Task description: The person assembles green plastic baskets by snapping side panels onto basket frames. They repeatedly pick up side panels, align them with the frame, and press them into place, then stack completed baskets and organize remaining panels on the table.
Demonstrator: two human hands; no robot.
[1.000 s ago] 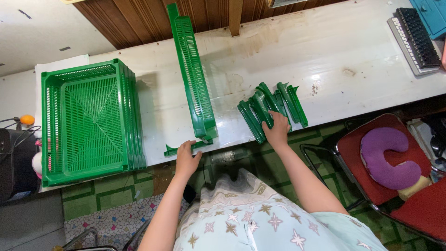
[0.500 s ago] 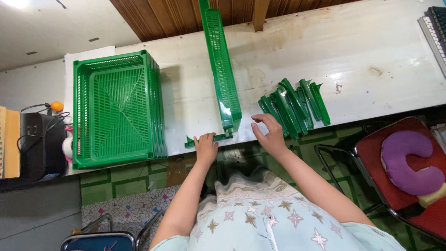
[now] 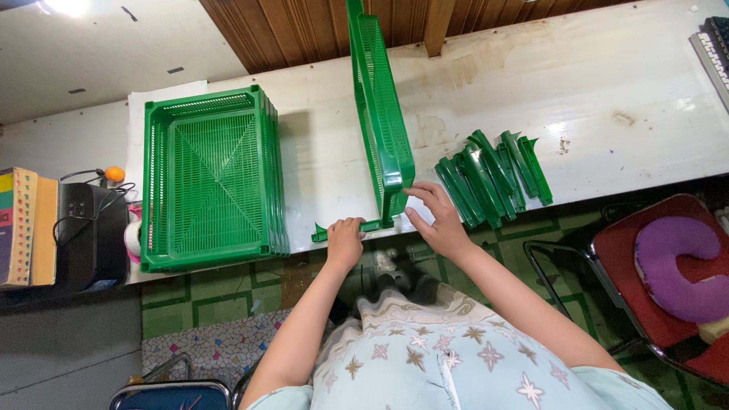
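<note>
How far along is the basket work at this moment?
Done: a stack of green baskets sits on the table. In hand: the left hand grips a green strip at the foot of an upright panel, which the right hand steadies. Left: a pile of loose green strips beside it.

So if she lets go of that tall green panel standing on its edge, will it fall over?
Probably. The green mesh panel stands on a thin edge, so it looks apt to tip. The right hand touches its lower corner, perhaps steadying it. It looks stiff, and likely light, being mostly holes. The left hand grips a green corner strip.
</note>
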